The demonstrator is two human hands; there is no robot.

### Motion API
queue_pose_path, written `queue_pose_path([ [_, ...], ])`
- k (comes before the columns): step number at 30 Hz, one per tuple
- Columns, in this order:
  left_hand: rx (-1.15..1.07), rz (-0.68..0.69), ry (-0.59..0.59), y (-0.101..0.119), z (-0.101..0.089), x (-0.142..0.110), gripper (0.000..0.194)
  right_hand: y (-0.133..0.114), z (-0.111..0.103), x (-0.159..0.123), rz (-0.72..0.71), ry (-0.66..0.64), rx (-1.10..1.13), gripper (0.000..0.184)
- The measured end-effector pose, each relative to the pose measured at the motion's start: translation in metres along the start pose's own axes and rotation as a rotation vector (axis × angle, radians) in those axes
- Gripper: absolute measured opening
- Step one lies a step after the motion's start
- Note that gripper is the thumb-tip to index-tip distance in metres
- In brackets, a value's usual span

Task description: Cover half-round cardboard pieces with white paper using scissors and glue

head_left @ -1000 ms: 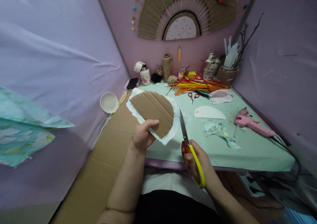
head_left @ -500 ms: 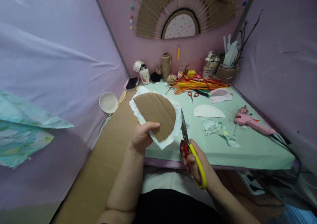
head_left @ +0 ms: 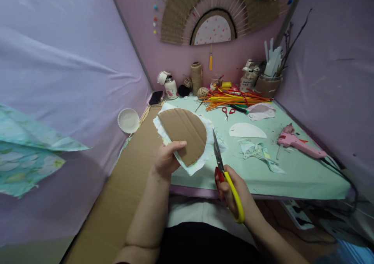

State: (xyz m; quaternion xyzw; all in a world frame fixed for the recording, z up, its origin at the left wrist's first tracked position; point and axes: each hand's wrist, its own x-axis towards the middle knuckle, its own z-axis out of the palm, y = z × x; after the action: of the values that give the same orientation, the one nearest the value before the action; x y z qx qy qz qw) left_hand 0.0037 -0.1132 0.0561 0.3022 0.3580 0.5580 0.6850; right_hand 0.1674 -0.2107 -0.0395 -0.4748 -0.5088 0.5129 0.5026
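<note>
Holding brown cardboard (head_left: 184, 133) with pale cloth (head_left: 209, 147) showing round it: left hand (head_left: 169, 159), grip clamped on the near side, thumb on top, piece raised at the desk's (head_left: 306, 182) near left. Right hand (head_left: 233, 186) grip wrapped round scissors (head_left: 227, 176), blades at cloth's right edge; can't tell if touching. White half-circle (head_left: 247, 130) lies right of them, crumpled scrap (head_left: 260, 153) just nearer, pink glue gun (head_left: 298, 144) farther right.
</note>
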Motion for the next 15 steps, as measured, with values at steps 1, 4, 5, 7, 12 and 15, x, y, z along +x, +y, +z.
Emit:
queue_pose_path([
  [1,-0.009,-0.018,0.000,0.0010,0.0003,0.0006,0.044,0.0001,-0.0001,-0.0003,-0.002,0.005,-0.006,0.058],
  [4,-0.026,-0.077,-0.001,0.0033,0.0005,0.0028,0.038,0.0022,-0.0008,-0.0007,-0.002,0.019,-0.021,0.055],
  [5,-0.026,-0.090,0.001,0.0037,0.0004,0.0035,0.038,0.0035,-0.0012,-0.0007,-0.007,0.020,-0.023,0.055],
  [7,-0.017,-0.102,0.005,0.0037,-0.0001,0.0046,0.041,0.0064,-0.0022,-0.0004,-0.029,0.006,-0.020,0.056],
  [12,0.017,-0.123,-0.025,0.0018,-0.0017,0.0055,0.049,0.0085,-0.0046,-0.0004,-0.067,-0.047,-0.021,0.064],
  [15,0.032,-0.129,-0.047,0.0010,-0.0022,0.0054,0.052,0.0054,-0.0047,-0.0006,-0.070,-0.045,-0.027,0.068],
])
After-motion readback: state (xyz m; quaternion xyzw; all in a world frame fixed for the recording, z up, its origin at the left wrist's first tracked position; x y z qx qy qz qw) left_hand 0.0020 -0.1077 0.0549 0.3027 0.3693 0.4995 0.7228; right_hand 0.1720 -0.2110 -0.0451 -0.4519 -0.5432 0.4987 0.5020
